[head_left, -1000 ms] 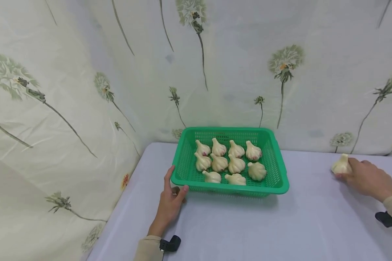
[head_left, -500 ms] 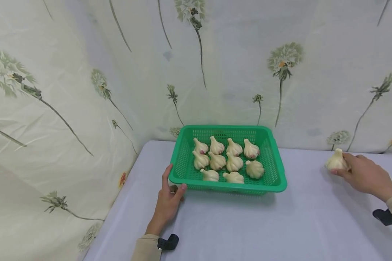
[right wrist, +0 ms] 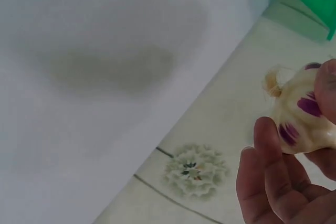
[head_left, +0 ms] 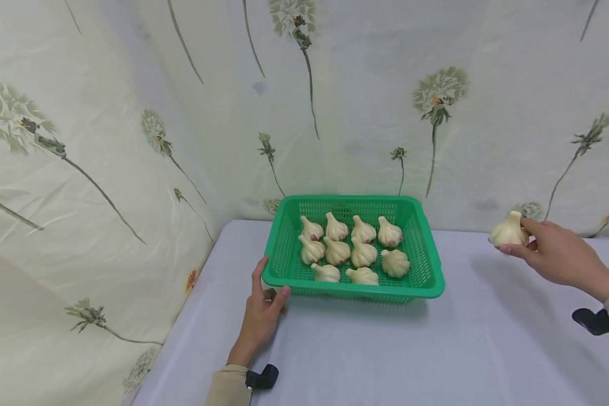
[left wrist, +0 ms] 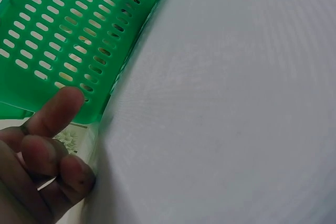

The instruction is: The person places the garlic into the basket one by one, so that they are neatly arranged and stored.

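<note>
My right hand pinches a whitish garlic bulb between thumb and fingers, its stem pointing up. The bulb is raised above the table, with a shadow on the cloth below. In the right wrist view, the garlic shows purple patches and a tuft of roots. Several more garlic bulbs lie in rows inside a green perforated plastic basket. At its near left corner rests my left hand, the index finger along the left side and the thumb at the front. The left wrist view shows its other fingers bent.
White cloth covers the table. A curtain printed with dandelions hangs behind the table and along its left side. The basket stands near the table's back edge, with a stretch of tabletop between it and my right hand.
My right hand has lifted the garlic bulb off the table and moved it slightly left, toward the basket. My left hand stays at the basket's corner. The view has shifted slightly.
</note>
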